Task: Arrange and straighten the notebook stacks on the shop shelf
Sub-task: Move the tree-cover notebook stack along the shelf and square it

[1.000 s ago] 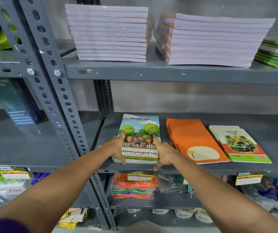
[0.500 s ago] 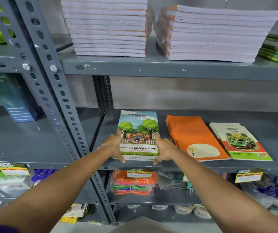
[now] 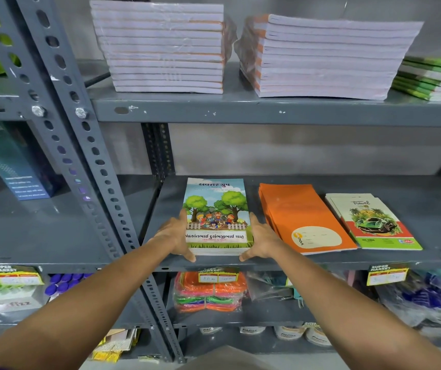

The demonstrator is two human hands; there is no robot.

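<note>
A stack of notebooks with a tree-and-children cover lies at the left of the middle shelf, close to its front edge. My left hand presses flat against its left side, thumb at the front corner. My right hand presses the right side the same way. To the right lies an orange notebook stack, fanned and angled. Beyond it sits a small stack with a green car cover, also angled.
On the upper shelf stand two tall wrapped notebook piles and a green-edged pile. A perforated grey upright runs left of my hands. A blue box stands on the left bay. Bagged goods fill the shelf below.
Both hands stay clamped on the sides of the tree-cover stack, which sits a little squarer to the shelf. My view has shifted slightly.
</note>
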